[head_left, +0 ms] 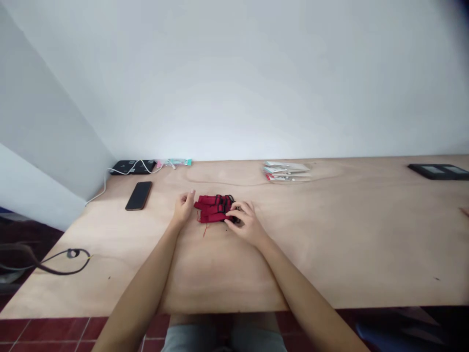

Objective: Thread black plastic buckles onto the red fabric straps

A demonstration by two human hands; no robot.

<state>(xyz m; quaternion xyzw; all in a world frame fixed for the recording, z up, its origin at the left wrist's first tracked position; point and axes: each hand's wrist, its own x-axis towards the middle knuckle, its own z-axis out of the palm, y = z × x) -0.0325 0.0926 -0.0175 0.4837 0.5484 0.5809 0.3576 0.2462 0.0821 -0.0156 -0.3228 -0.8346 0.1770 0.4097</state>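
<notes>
A small bundle of folded red straps (210, 213) with black plastic buckles lies on the wooden table, loose red threads trailing from its left end. Just left of it is my left hand (182, 208), fingers curled in and thumb up against them; whatever may be inside is hidden. Over the right end of the bundle, my right hand (246, 222) is curved with thumb and fingers apart, close to the black buckles. Whether its fingertips touch them I cannot tell.
A phone (138, 195) lies to the left. Behind it are black boxes (132, 167) with a white cable. Clear packets (287, 171) lie near the wall, a black device (437, 171) far right. A dark cable loop (66, 271) crosses the left edge. Part of another hand (465, 211) shows at far right.
</notes>
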